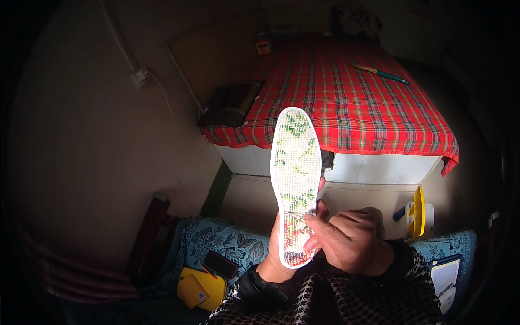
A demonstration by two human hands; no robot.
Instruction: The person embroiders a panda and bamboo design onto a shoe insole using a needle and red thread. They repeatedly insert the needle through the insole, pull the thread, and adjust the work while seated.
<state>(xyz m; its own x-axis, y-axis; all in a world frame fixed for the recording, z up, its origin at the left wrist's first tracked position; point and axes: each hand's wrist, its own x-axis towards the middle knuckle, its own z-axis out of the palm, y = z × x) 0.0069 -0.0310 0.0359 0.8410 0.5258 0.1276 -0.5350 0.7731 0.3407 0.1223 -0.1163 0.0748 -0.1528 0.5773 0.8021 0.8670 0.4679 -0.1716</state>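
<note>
A white-edged insole [297, 173] stands upright before me, its cream mesh face toward me. Green, red and black cross-stitching covers parts of it, with red and black at the heel. My left hand [274, 260] grips it from behind near the lower end; the insole hides most of the palm, and fingertips show past its right edge. My right hand [349, 238] is closed at the lower right of the insole, thumb and forefinger pinched by the stitched face. A thin dark needle-like thing [294, 215] runs from this pinch across the mesh; its exact kind is too small to tell.
Beyond stands a bed with a red plaid cover [346, 103], a green-handled stick [385, 75] lying on it. A blue patterned cloth [238, 241] spreads below, bearing a phone [219, 265] and yellow packets [194, 291]. A yellow-and-white object [418, 213] stands at right.
</note>
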